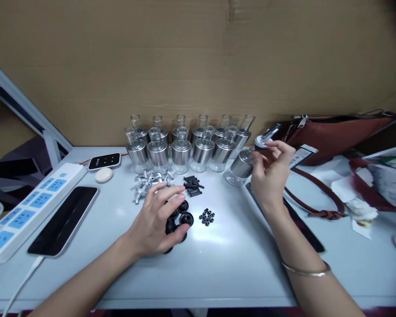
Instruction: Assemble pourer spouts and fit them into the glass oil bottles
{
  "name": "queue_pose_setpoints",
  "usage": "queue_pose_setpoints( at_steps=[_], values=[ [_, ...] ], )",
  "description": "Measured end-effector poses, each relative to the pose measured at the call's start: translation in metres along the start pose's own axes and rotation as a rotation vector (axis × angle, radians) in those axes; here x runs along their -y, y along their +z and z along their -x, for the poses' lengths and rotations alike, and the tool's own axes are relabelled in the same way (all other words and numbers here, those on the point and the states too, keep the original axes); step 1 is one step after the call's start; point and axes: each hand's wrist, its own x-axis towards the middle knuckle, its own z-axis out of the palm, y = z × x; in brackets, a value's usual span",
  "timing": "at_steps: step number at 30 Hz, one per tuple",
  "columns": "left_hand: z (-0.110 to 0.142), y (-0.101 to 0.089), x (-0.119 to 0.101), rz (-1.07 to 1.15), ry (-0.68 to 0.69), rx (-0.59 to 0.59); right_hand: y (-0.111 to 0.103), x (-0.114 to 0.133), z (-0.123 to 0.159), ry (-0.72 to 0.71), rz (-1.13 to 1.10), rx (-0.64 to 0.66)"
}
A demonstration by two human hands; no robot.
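Observation:
My left hand (163,215) is over a cluster of black round caps (186,219), fingers curved and apart, partly covering them. Behind it lie a pile of silver plastic spout parts (148,180) and a bunch of short black tubes (193,186). Small black rings (207,217) sit in a group to its right. My right hand (272,171) is closed around the neck area of a glass bottle with a metal band (242,165). A silver spout (263,140) with a dark tip stands on that tilted-looking bottle; the fingers hide the neck.
Two rows of banded glass bottles (181,152) stand against the cardboard wall (185,57). At left are a power strip (36,207), a phone (66,220), a small black-faced device (104,161) and a white round case (104,175). A brown bag (336,136) and another dark phone (303,229) lie right.

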Motion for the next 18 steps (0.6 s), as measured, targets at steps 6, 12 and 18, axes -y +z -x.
queue_pose_setpoints(
  at_steps=[6,12,18],
  values=[
    [-0.001,0.000,0.002,-0.001,-0.017,-0.008,-0.003,0.013,0.000,-0.097,0.097,0.115],
    [-0.001,-0.001,0.004,-0.027,-0.036,-0.007,-0.008,0.016,-0.001,-0.087,0.278,0.056],
    [0.000,-0.003,0.013,-0.091,-0.191,-0.063,-0.010,0.006,-0.003,-0.011,0.341,0.078]
  ],
)
